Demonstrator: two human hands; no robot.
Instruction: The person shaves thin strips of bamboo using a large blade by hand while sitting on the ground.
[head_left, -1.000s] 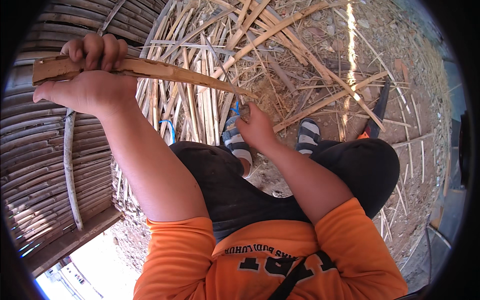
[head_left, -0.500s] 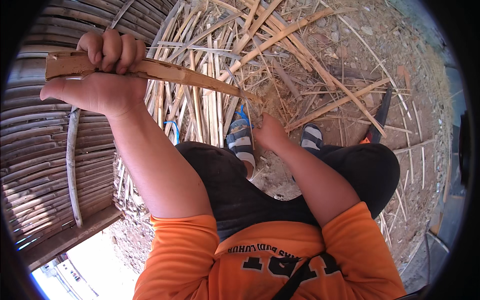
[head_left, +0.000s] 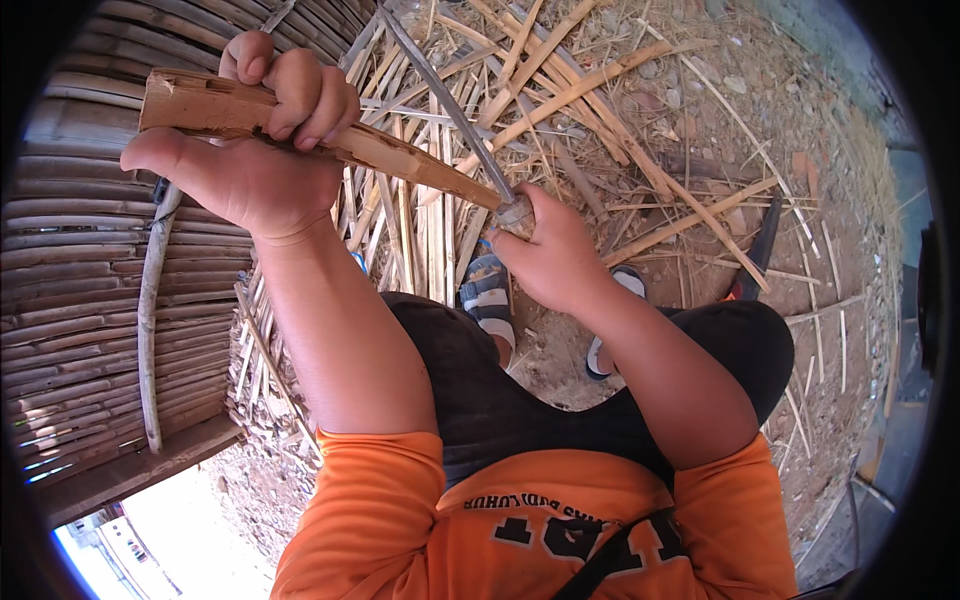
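bamboo pc [head_left: 400, 161] in l hand [head_left: 268, 178]

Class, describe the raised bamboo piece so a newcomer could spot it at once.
Start at the slatted wall filling the picture's left side. Before its upper part, the person's left grip holds the bamboo piece. Unlike the loose strips on the ground, it is held aloft, its broad end leftmost, tapering rightward toward the right grip.

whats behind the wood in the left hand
Behind the wood, a slatted wall shows past its thick end and loose strips past its thin end. Whatever lies directly behind it is covered.
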